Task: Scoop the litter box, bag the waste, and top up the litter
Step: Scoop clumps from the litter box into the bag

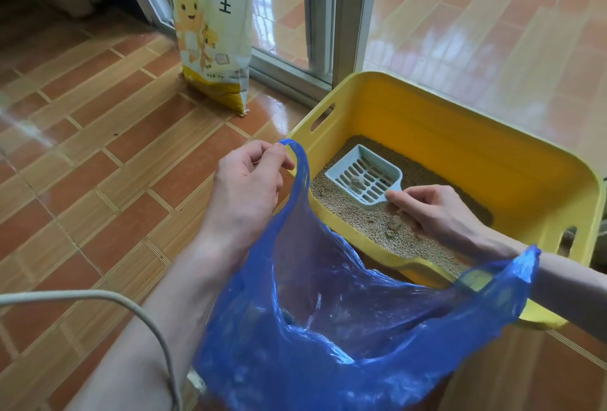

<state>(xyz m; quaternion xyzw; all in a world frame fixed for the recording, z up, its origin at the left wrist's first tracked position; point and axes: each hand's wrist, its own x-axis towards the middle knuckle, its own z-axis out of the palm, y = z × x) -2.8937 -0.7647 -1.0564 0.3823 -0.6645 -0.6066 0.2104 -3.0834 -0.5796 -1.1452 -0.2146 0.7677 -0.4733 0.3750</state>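
A yellow litter box sits on the tiled floor, holding tan litter with a few clumps. My right hand grips the handle of a pale blue slotted scoop, which is inside the box and carries one small clump. My left hand pinches one handle of a blue plastic bag and holds it open beside the box's near left wall. The bag's other handle loops around my right forearm. A white and yellow litter sack stands upright at the back.
A sliding door frame rises just behind the litter box, with glossy tiles beyond it. A grey cable curves across the lower left. My leg fills the bottom left corner. Open orange floor tiles lie to the left.
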